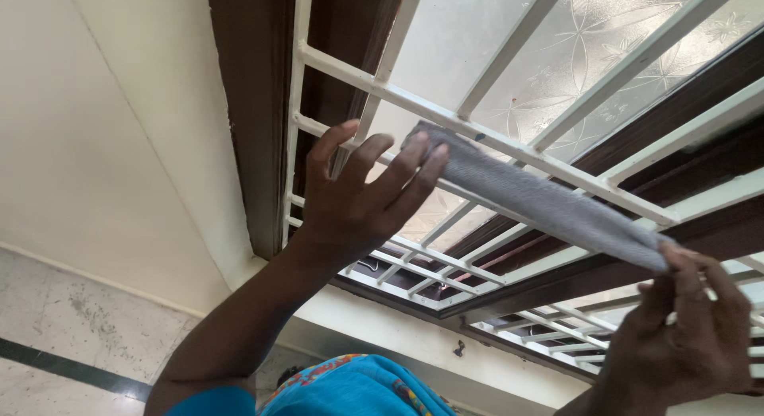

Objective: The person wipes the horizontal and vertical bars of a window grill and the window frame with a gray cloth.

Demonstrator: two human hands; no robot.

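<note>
A grey cloth (541, 201) is stretched into a long strip along a white bar of the window grille (509, 141). My left hand (362, 193) holds the cloth's upper left end with fingers spread over it, pressed near the bar. My right hand (692, 328) at the lower right pinches the cloth's other end. The strip runs diagonally between both hands, taut against the grille.
Behind the white grille are frosted patterned glass panes (589, 50) in a dark brown wooden frame (251, 114). A cream wall (103, 138) lies to the left, with a speckled floor (72, 328) below. My blue sleeve (350, 388) shows at the bottom.
</note>
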